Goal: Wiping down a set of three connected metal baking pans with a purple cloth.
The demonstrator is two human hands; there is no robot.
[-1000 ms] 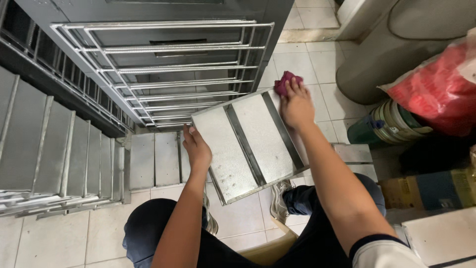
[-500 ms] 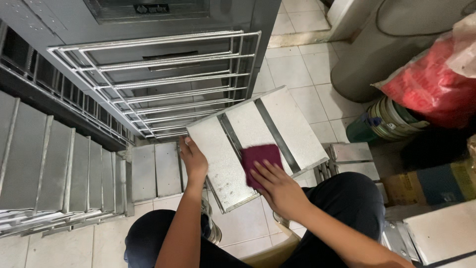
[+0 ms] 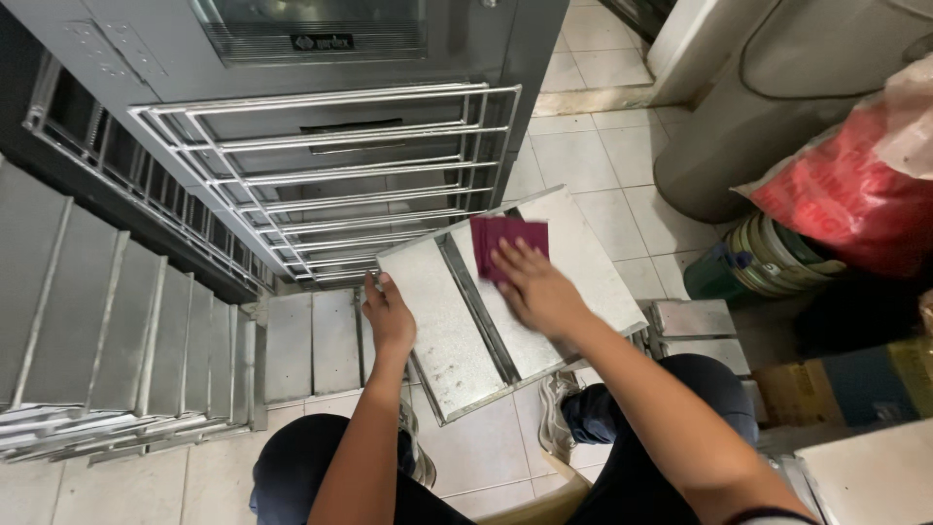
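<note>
Head view, looking down at a tiled floor (image 3: 603, 209).

Metal tray (image 3: 505, 301): flat rectangular sheet with a raised rib down the middle, tilted, far edge at 12 o'clock propped near the wire rack (image 3: 330, 175), near edge at 6 o'clock over the person's shoes. Left hand (image 3: 389, 316) is clenched on the tray's 9 o'clock edge, fingers curled over the rim. Right hand (image 3: 535, 287) lies flat, pressing a dark red cloth (image 3: 505, 238) onto the tray's upper half, toward 1 o'clock; fingers spread, not gripping, just bearing down on the cloth.

Handling judgement: tray looks stiff, thin, moderately light, likely smooth and slippery, with edges that may be sharp; best held at the long rim, as the left hand does. Cloth is soft and limp, and bunches under the palm.

Surroundings: stack of similar trays (image 3: 107, 331) leaning at 9 o'clock; more flat ones on the floor between. Grey oven cabinet (image 3: 292, 49) at 12 o'clock. At 3 o'clock, a red plastic bag (image 3: 846, 194), a green tin (image 3: 758, 262) and cardboard boxes (image 3: 855, 389). Space is cramped and cluttered.
</note>
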